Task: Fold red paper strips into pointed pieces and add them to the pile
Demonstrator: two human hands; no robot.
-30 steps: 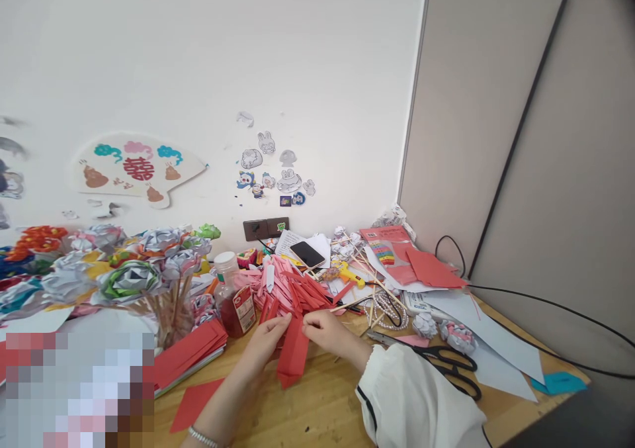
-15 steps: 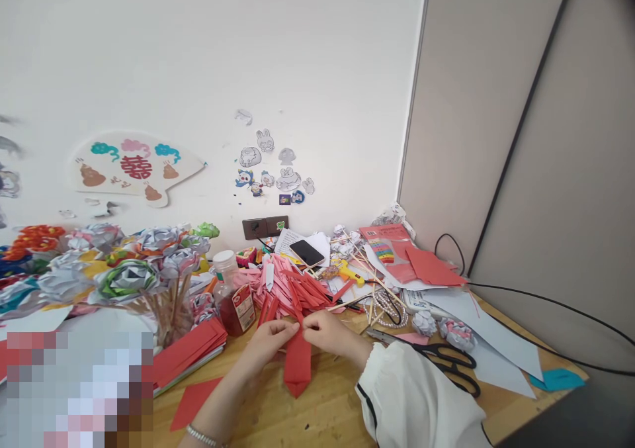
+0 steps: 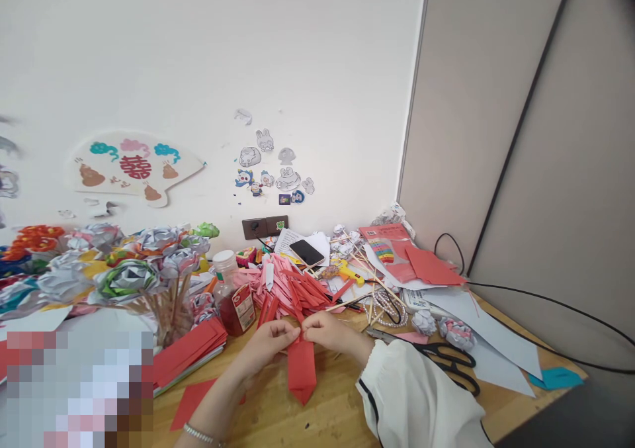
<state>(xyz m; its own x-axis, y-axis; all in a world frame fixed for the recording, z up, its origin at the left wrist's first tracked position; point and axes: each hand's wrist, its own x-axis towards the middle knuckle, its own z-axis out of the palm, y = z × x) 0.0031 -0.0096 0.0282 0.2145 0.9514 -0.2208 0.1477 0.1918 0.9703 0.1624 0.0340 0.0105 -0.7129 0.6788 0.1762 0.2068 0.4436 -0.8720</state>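
Observation:
A folded strip of red paper [image 3: 301, 370] with a pointed lower end hangs over the wooden desk [image 3: 327, 415]. My left hand [image 3: 270, 340] pinches its top from the left, fingers closed. My right hand [image 3: 325, 329], in a white sleeve, pinches the same top edge from the right. The two hands nearly touch. Just behind them lies a heap of folded red and pink paper strips [image 3: 288, 288].
A stack of red paper [image 3: 186, 351] and a red-labelled bottle [image 3: 233, 299] stand to the left, beside paper flowers on sticks [image 3: 124, 276]. Black scissors [image 3: 446, 362], wooden skewers [image 3: 370, 289], a phone [image 3: 306, 252] and white sheets lie to the right. Black cables run along the grey partition.
The red strip has swung from tilted to nearly upright and sits lower. Both hands have closed in on its top edge and drawn together.

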